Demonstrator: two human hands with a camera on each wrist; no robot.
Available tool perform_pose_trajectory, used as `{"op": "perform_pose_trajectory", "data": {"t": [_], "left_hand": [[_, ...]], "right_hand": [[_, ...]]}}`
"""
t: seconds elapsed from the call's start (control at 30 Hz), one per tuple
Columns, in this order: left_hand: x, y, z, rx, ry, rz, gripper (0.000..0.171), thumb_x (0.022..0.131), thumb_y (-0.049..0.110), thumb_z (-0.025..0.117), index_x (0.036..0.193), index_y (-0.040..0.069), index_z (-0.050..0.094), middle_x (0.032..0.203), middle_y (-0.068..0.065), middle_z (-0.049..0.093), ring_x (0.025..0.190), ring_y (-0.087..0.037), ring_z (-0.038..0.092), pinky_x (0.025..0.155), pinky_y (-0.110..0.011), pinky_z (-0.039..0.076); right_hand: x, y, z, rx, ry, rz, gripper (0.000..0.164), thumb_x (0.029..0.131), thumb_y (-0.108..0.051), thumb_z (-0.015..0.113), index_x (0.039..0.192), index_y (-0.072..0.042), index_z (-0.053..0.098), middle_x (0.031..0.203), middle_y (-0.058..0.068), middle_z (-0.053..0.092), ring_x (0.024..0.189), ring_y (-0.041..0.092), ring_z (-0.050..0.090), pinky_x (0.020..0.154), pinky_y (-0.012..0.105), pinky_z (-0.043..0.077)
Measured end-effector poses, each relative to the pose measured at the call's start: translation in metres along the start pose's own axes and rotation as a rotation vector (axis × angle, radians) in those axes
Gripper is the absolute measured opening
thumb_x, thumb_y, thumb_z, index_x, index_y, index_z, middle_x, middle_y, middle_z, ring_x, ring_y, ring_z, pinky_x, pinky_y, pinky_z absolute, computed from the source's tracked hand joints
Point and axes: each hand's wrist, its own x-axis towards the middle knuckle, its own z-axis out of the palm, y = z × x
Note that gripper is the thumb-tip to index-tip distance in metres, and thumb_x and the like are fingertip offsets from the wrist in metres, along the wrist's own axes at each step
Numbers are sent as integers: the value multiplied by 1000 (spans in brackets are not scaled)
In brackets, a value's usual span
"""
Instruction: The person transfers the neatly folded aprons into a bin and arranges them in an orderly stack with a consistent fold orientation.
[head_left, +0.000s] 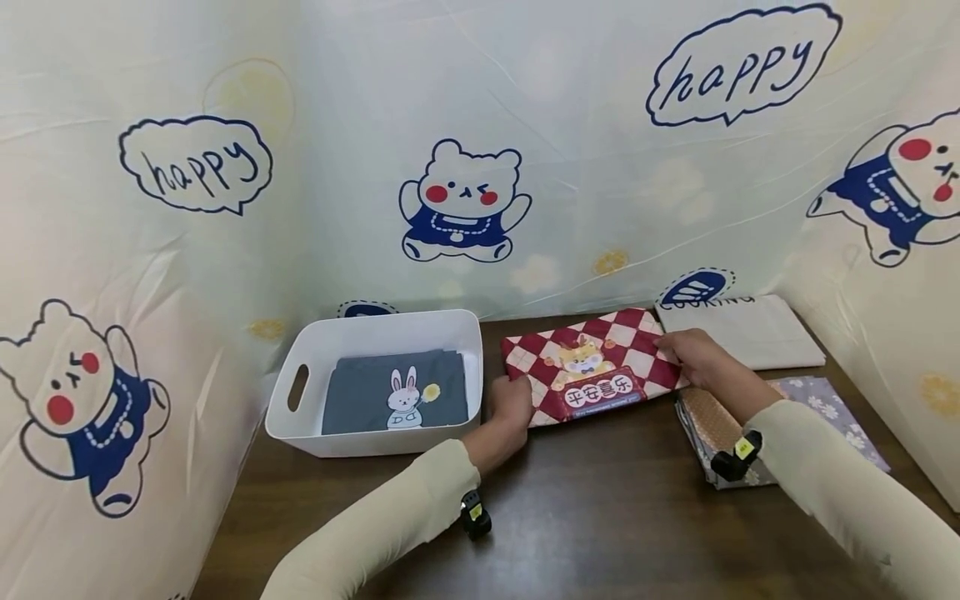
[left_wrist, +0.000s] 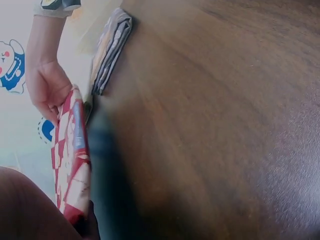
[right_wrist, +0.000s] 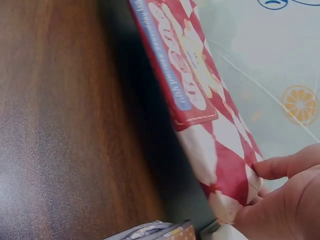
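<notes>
Both hands hold a folded red-and-white checked cloth (head_left: 551,358) by its two ends, with a cartoon animal and a lettered patch on its front. My left hand (head_left: 510,410) grips the left end, close to the white bin's right wall. The right end is pinched by my right hand (head_left: 699,360), thumb on top, as the right wrist view shows. In the left wrist view the cloth (left_wrist: 70,155) is held up off the table, a dark shadow below it. Inside the white bin (head_left: 292,429) lies a folded dark grey cloth (head_left: 360,396) with a rabbit print.
Right of the checked cloth, a folded white cloth (head_left: 780,337) lies at the back of the brown wooden table (head_left: 585,517). In front of it is a folded grey floral cloth (head_left: 832,408), partly under my right forearm. Printed curtains (head_left: 562,192) close off the back and sides.
</notes>
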Motion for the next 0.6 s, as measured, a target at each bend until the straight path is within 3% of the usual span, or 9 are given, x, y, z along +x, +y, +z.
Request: {"op": "perform_pose_trajectory", "data": {"t": [0.17,0.37,0.47,0.53,0.6], "left_hand": [[1,11,-5,-3,-24,15,31,98,17,46,111,-6,62,110,-17,66,97,-27,62,84,-37,54],[3,23,-14,-89,-158,-30,31,95,10,48,120,-7,55,121,-19,61,107,-28,59,95,-39,51],[0,30,-18,-105,-218,-70,36,95,9,50,127,-7,52,127,-19,61,112,-28,61,101,-41,51],[-3,34,-20,-106,-253,-92,38,97,9,51,131,-7,50,128,-19,63,114,-27,63,102,-41,53],[-5,38,-22,-102,-275,-96,37,98,9,52,132,-6,50,128,-19,65,112,-26,67,99,-40,55]], "right_hand": [[-2,-1,-1,74,5,6,67,106,-22,45,158,9,17,150,16,39,112,11,50,81,17,53],[-8,-4,-1,112,6,15,73,108,-32,46,162,2,12,162,17,29,119,13,46,82,17,52],[-14,-5,-5,103,0,-13,73,107,-34,48,162,2,15,146,12,47,107,8,54,82,20,55],[-17,-5,-8,99,0,-32,72,107,-33,50,161,4,18,125,3,60,96,4,58,82,22,57],[-19,-6,-10,104,-2,-44,71,107,-32,51,159,5,21,104,-8,63,88,2,61,80,23,59]]}}
